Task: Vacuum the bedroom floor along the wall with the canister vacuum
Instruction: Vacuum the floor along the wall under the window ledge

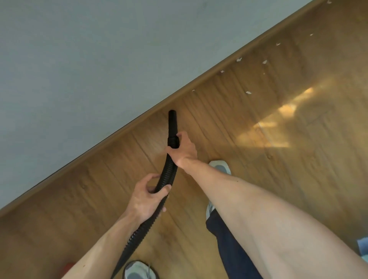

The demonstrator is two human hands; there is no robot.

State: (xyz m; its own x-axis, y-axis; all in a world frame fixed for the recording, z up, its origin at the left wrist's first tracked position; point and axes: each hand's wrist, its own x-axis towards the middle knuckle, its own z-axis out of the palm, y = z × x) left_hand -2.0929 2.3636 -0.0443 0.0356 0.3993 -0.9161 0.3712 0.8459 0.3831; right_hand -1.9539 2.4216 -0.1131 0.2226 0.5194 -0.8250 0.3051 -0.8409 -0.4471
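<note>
The wood-look plank floor [99,199] fills the lower right half of the frame and meets a brown baseboard [199,80] that runs diagonally from the left edge to the top right. Small white scraps [248,92] lie scattered on it in the upper right (some just beside the baseboard, others farther out), and a patch of sunlight [278,123] falls right of centre. Two grey shoes stand on the planks, one [219,167] near centre and one [137,270] at the bottom edge.

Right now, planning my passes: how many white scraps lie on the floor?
8 scraps, all near the baseboard beyond the nozzle; more may be out of frame.
</note>
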